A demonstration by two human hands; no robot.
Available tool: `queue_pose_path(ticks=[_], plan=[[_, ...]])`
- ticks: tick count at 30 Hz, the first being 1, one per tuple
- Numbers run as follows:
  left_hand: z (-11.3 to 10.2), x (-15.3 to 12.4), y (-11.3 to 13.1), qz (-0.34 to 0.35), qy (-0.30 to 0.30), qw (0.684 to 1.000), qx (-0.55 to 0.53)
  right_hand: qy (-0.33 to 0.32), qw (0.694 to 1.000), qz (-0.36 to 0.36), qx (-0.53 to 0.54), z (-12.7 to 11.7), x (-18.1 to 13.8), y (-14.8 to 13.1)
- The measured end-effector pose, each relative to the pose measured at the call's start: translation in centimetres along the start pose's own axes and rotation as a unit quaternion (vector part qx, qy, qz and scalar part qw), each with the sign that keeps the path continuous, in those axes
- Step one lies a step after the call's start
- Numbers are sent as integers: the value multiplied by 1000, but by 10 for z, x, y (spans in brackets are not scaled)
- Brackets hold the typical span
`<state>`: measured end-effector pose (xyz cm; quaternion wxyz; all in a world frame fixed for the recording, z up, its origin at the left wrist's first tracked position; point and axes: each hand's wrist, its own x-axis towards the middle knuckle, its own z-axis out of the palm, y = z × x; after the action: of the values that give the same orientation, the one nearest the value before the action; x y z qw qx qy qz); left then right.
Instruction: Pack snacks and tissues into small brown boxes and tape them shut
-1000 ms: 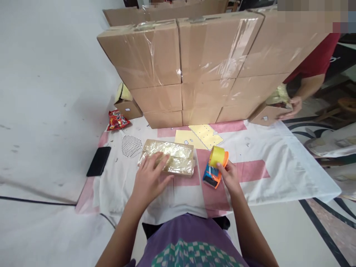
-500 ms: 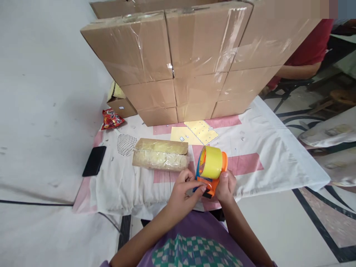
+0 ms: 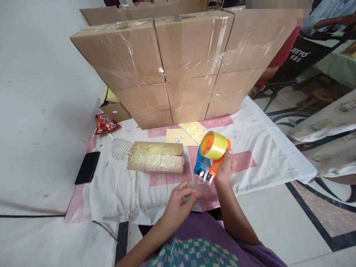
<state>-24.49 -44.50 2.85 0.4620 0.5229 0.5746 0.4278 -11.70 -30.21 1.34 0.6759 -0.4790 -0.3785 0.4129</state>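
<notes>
My right hand [image 3: 226, 167] grips an orange and blue tape dispenser [image 3: 217, 168]. A roll of yellowish packing tape [image 3: 218, 146] is fitted on it, and a short clear end hangs at the dark cutting edge. My left hand [image 3: 180, 202] is closed in a pinch, a little below and left of the dispenser, apart from it. Whether anything lies between thumb and forefinger is too small to tell. A small cardboard box [image 3: 155, 157] with clear tape along its upper side lies on the table, left of the dispenser.
A tall stack of taped cartons [image 3: 191, 55] stands at the back. Yellow papers [image 3: 191, 132], a red snack packet [image 3: 105, 124], a black phone [image 3: 87, 167], a white mesh piece [image 3: 121, 149] and an opened carton [image 3: 116, 111] surround the work area. A person in red [image 3: 268, 74] is behind the cartons.
My right hand has lifted the dispenser away and tipped it so its cutting edge shows. My left hand no longer touches the dispenser. The view has shifted slightly.
</notes>
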Motion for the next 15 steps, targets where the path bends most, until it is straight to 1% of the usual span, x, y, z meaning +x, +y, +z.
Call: queue_pose_path(ticks=[2,4,5,7,9,10,11,12,13,14,15], plan=[[-7,-1,-4,-25,-22,999,8,-25,999,3,-20,-2,-5,-2],[-16,-5,-4,-86,-68,994,-8,-37,999,-3,-37,-6,-13,-4],[-22,-7,-2,-130,-97,986,-27,-38,999,-6,-36,-8,-18,-6],[-34,-13,3,-218,-159,960,-75,-35,999,-12,-22,-12,-25,-10],[-47,-17,10,-269,-204,936,-100,-32,999,-20,-8,-13,-29,-16],[-54,-18,13,-280,-212,932,-94,-30,999,-24,-2,-13,-30,-18],[-60,-18,16,-285,-209,932,-78,-21,999,-30,4,-13,-30,-21],[-66,-17,19,-281,-194,938,-52,-14,999,-34,9,-14,-29,-23],[-71,-15,23,-261,-160,952,-16,-10,999,-37,15,-15,-29,-24],[-75,-11,27,-222,-111,969,22,-12,999,-38,21,-17,-28,-25],[-77,-4,32,-160,-56,984,58,-20,999,-34,25,-19,-29,-26]])
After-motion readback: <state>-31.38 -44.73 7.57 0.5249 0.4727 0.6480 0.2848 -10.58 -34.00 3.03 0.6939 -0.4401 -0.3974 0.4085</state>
